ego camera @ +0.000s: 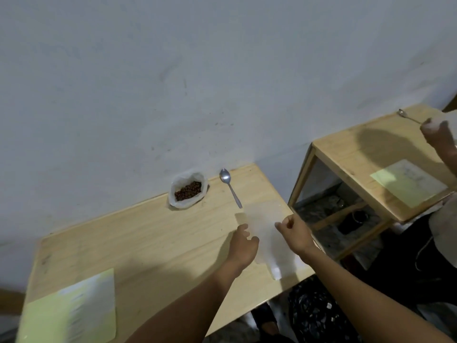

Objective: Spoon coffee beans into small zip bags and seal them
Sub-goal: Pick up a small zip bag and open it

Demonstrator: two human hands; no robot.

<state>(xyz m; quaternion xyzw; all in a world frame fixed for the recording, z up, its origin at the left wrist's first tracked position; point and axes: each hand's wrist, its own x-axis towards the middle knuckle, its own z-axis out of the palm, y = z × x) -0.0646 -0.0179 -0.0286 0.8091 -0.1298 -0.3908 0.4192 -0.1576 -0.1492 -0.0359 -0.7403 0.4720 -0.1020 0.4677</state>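
Table [153,243]: light wooden top set against a pale wall, carrying everything needed; worth keeping the work near its middle, away from the right edge.
Sheet [74,310]: pale green laminated card lying at the near left corner, well apart from the work; no need to touch.
Bags [265,229]: clear, flat plastic zip bags lying near the right edge, just below the spoon handle; separating one only, finding the mouth, spreading it wide before any scooping.
Beans [188,190]: dark brown coffee beans sitting in a white rolled-down pouch by the wall, beside the spoon.
Left hand [243,246]: fingers curled, pinching at the left edge of the bags, by the look of it.
Right hand [294,231]: loosely clenched at the right edge; actual grip on plastic impossible to tell.
Spoon [230,186]: small silver metal spoon lying free, bowl toward the wall, handle end touching or overlapping the bags; staying untouched until a bag is open.
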